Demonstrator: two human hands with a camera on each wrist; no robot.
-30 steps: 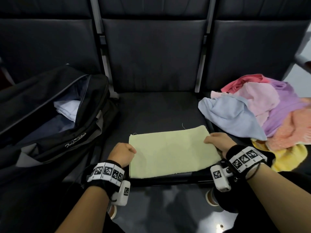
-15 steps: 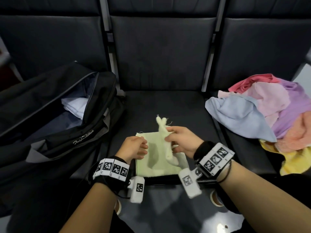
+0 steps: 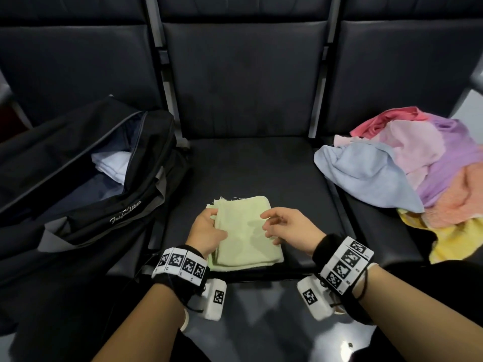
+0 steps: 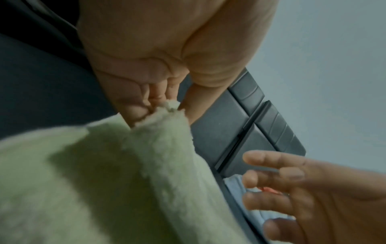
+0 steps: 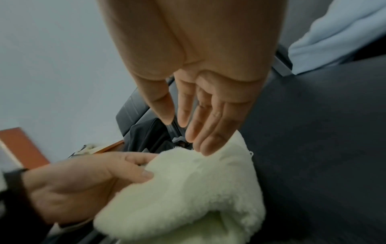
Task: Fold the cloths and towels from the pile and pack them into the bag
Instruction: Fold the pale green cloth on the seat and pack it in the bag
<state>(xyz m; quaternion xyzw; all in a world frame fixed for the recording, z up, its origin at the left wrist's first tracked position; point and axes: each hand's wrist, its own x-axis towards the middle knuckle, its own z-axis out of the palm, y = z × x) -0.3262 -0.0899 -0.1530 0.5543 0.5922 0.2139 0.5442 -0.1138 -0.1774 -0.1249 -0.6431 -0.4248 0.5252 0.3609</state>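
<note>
Pale green cloth (image 3: 244,231) folded into a narrow rectangle, lying flat on the middle dark seat (image 3: 251,168), near its front edge. Left hand (image 3: 206,232) on the cloth's left edge, thumb on top and fingers curled at the far left corner; in the left wrist view fingertips (image 4: 133,113) pinching a corner of the green cloth (image 4: 104,181). Right hand (image 3: 287,228) hovering over the cloth's right side, fingers loosely spread and relaxed, holding nothing; right wrist view shows straight fingers (image 5: 204,125) above the cloth (image 5: 198,189), tips close to its far edge, contact unclear. Left hand (image 5: 83,186) also seen there gripping the cloth's side. Black duffel bag (image 3: 86,184) on the left seat, unzipped and open, white folded fabric (image 3: 115,163) inside near the back of the opening. Pile of unfolded towels (image 3: 418,178) on the right seat, well apart from the green cloth: light blue towel (image 3: 366,176) in front, pink, red, purple, orange and yellow behind and beside it. Marker-tagged wristbands (image 3: 180,265) on both wrists. Blur in both wrist views.
</note>
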